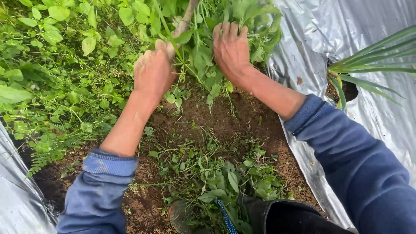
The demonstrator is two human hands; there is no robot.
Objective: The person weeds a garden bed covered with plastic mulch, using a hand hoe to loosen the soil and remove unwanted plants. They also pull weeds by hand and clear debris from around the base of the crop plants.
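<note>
From the head view, the left hand [152, 71] is closing around a pale wooden handle [184, 21] that is running up and away from the fist, its long axis slanting slightly rightward into the weeds [199, 60]. The right hand [232, 50] is pressing flat-fingered into the same clump, fingers spread wide and partly buried in leaves, so whether it is actually gripping stems is unclear. The clump is lying between and just beyond both hands, rooted above bare soil [208, 117]. Silver plastic mulch [312, 39] is lying just beside the right wrist.
</note>
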